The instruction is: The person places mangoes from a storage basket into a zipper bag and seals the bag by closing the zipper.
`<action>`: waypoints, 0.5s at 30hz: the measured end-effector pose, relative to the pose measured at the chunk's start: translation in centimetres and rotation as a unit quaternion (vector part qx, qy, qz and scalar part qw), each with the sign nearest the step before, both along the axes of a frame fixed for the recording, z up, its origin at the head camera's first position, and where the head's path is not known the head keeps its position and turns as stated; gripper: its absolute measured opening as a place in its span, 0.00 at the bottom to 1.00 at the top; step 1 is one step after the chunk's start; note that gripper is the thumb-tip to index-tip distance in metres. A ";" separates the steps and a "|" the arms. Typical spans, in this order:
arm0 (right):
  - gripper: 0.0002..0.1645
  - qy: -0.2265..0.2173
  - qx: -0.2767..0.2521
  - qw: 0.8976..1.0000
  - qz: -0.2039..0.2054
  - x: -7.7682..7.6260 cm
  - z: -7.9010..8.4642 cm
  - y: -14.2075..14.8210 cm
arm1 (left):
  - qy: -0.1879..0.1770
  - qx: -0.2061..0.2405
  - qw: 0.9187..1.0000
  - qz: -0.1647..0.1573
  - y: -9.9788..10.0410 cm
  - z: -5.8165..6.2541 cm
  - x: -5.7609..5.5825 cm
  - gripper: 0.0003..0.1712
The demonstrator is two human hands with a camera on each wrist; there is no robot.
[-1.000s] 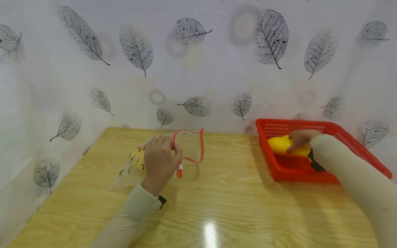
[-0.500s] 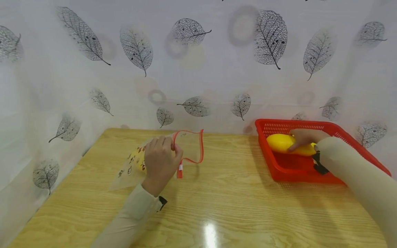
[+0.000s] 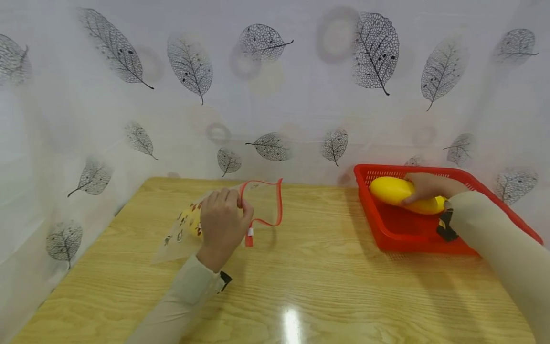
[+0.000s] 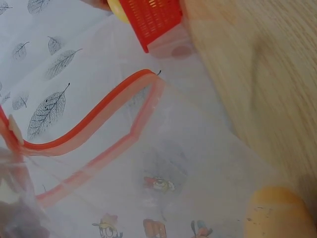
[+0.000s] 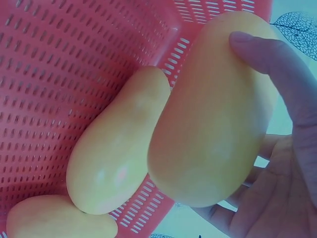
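My left hand grips a see-through zip bag near its red-edged mouth, which gapes toward the right. In the left wrist view the bag has cartoon prints, and a yellow-orange thing, its kind unclear, shows at the lower right. Over the red basket, my right hand holds a yellow mango, thumb on one side and fingers on the other. The right wrist view has this held mango above a second mango and a third mango in the basket.
The basket has slotted walls and stands at the right back of the wooden table. A pale curtain with leaf prints hangs behind the table and along its left side.
My right hand has raised the mango slightly within the basket and shifted a little to the right. The left hand and the bag stay where they were.
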State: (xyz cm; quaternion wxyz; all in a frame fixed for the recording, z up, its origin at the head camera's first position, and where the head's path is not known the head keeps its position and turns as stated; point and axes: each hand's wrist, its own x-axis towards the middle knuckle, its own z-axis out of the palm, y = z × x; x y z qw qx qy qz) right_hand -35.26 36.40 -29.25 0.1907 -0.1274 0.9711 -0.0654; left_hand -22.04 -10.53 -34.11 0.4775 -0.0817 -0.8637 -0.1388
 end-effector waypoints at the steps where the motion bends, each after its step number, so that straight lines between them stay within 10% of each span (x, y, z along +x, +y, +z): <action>1: 0.55 0.002 0.000 1.000 0.000 0.0 0.1 0.0 | -0.001 -0.001 1.000 0.000 0.0 0.0 0.0 0.11; 15: 0.52 0.042 -0.022 0.999 0.005 0.7 1.5 -0.7 | -0.002 -0.001 1.000 -0.009 -0.3 -0.1 -0.4 0.11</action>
